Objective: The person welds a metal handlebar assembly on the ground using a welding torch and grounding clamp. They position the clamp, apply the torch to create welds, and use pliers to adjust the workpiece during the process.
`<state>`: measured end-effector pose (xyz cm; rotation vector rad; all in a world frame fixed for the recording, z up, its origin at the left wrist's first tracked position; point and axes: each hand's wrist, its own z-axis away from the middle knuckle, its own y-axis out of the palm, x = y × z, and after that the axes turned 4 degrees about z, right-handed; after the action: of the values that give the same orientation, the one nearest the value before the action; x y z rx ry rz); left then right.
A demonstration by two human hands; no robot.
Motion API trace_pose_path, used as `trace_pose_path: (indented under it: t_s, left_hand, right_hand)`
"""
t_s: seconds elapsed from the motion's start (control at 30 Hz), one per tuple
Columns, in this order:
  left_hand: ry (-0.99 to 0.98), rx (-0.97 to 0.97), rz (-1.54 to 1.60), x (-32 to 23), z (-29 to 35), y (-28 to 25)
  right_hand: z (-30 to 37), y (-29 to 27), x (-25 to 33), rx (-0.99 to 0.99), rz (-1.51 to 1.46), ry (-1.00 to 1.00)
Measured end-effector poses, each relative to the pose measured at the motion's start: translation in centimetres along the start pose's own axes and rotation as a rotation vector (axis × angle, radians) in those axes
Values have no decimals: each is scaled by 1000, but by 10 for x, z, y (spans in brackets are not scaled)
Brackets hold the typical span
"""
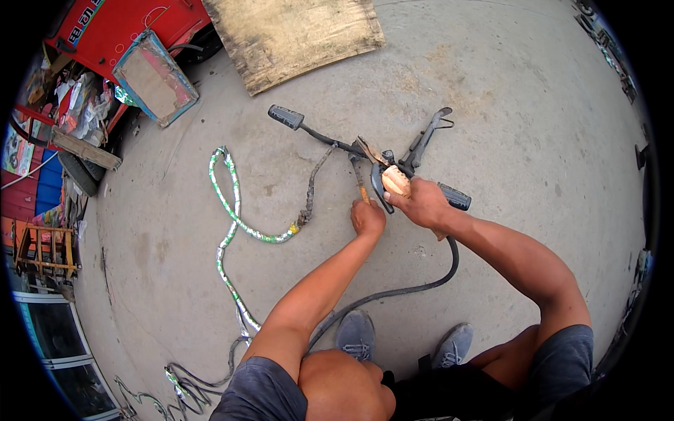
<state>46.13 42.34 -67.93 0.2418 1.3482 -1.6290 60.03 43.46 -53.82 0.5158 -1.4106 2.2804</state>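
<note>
A dark handlebar assembly [330, 140] with grey grips lies on the concrete, a brake lever [426, 137] sticking up from it. My left hand [367, 217] is closed around the orange handle of a tool [360, 184] that points into the middle of the bar. My right hand [421, 203] grips the bar near its right grip [456, 197], beside a tan rounded part [395, 181]. A black cable [421, 281] curves from under my right hand back toward my feet. A grey-sheathed cable [314, 186] runs from the bar to a green-and-silver wrapped cable [230, 203].
A worn wooden board [295, 35] lies at the top. A red vehicle [119, 28], a framed panel [154, 77] and clutter stand at upper left. More cables [189, 382] trail at lower left. My grey shoes [354, 335] rest on the concrete.
</note>
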Motion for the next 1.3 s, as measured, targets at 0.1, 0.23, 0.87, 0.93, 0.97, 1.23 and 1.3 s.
trace_pose_path:
  t_s: [0.1, 0.23, 0.87, 0.93, 0.97, 1.23, 1.3]
  left_hand:
    - [-1, 3, 6, 0, 1, 0]
    - [8, -8, 5, 3, -1, 2]
    - [51, -7, 4, 5, -2, 2]
    - [37, -7, 10, 3, -2, 3]
    - [30, -6, 12, 2, -2, 4]
    - [33, -13, 12, 5, -3, 4]
    - [30, -14, 7, 5, -3, 4]
  right_hand:
    - [-2, -1, 2, -1, -12, -6]
    - [-9, 1, 4, 44, 5, -1]
    - [-3, -6, 8, 12, -19, 26]
    - [-4, -3, 7, -52, -8, 12]
    - [-6, -4, 5, -13, -3, 14]
    - [-6, -7, 8, 21, -14, 29]
    - [-9, -6, 7, 48, -14, 28]
